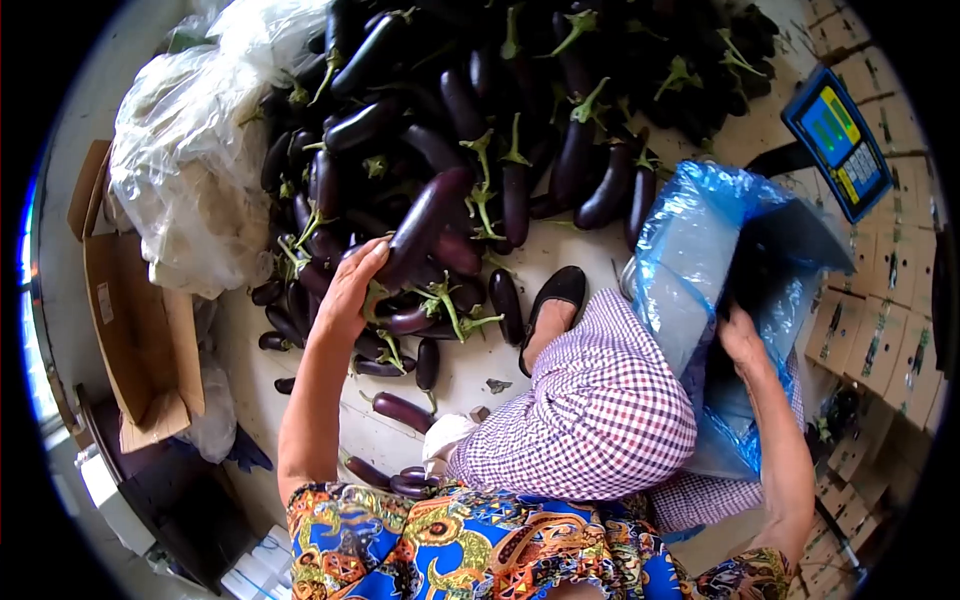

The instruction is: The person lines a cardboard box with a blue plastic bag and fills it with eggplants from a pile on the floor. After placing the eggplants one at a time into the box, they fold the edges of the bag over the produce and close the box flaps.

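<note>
My left hand [355, 285] is closed round the lower end of a large dark purple eggplant [430, 220], lifted over the pile. Behind and below it lies a big heap of eggplants [600, 190] with green stems, spread over the pale floor. On my right stands a box lined with blue plastic film [680, 260]. My right hand [738, 335] reaches inside this box; its fingers are mostly hidden in the dark interior, so what they touch does not show.
Clear plastic bags [190, 170] and an open cardboard box [150, 350] sit at the left. A blue scale display [838, 145] stands at the right before stacked cartons [880, 330]. My shoe [560, 290] is beside the heap; loose eggplants [400, 411] lie near my leg.
</note>
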Motion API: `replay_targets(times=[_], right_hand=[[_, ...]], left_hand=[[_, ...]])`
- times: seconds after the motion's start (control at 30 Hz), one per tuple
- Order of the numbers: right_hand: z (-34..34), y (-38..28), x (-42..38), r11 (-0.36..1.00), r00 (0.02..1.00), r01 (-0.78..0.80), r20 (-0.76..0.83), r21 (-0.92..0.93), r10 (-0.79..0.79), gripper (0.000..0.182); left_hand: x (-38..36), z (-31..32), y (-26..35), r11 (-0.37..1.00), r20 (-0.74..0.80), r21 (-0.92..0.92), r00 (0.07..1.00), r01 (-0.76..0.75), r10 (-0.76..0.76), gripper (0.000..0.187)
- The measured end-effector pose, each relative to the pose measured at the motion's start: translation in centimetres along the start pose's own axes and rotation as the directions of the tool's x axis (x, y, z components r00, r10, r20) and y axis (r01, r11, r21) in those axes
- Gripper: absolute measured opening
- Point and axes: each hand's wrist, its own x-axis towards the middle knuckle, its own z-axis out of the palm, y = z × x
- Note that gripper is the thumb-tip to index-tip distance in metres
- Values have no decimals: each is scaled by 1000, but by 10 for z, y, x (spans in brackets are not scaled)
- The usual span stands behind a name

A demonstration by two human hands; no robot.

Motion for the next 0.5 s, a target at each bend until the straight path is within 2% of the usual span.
replay_targets(times=[0.03,0.07,0.1,0.13,0.2,0.23,0.27,0.3,0.33,0.4,0.43,0.47,0.5], right_hand=[[-19,-34,-14,996,1000,3,-13,-94,-4,55],[-34,-41,-17,985,998,68,2,-162,-68,50],[-46,-55,-29,991,992,124,-25,40,-123,44],[-60,-88,-48,947,995,95,-7,307,-97,40],[-87,-133,-75,874,969,225,-8,431,-246,44],[-96,-150,-85,828,958,256,-18,499,-286,51],[-100,-160,-90,742,920,344,-48,576,-390,62],[-100,-168,-92,647,880,421,-113,636,-461,70],[-99,-175,-95,576,853,491,-225,653,-472,69],[-109,-180,-103,630,884,467,-327,621,-334,66],[-113,-176,-109,499,913,407,-360,765,-191,58],[-122,-166,-118,591,924,380,-329,712,-198,55],[-123,-149,-124,641,932,354,-315,681,-179,51]], left_hand=[[-8,13,11,999,74,-42,997,5,-2,46],[-15,29,26,996,159,-83,987,15,-2,46],[-18,53,41,993,203,-112,978,-32,54,48],[-18,78,54,978,272,-185,951,-98,147,52],[-16,132,76,946,367,-299,899,-129,239,56],[-19,163,90,946,401,-276,874,-169,273,59],[-24,195,103,942,426,-256,850,-217,311,63],[-27,226,112,926,482,-225,791,-303,376,68],[-31,249,123,915,613,-122,696,-384,374,70],[-50,293,133,892,817,-203,432,-404,382,72],[-46,300,138,820,875,-149,313,-553,370,68],[-39,303,140,716,922,-111,197,-690,333,65],[-31,296,147,721,954,7,222,-693,204,61]])
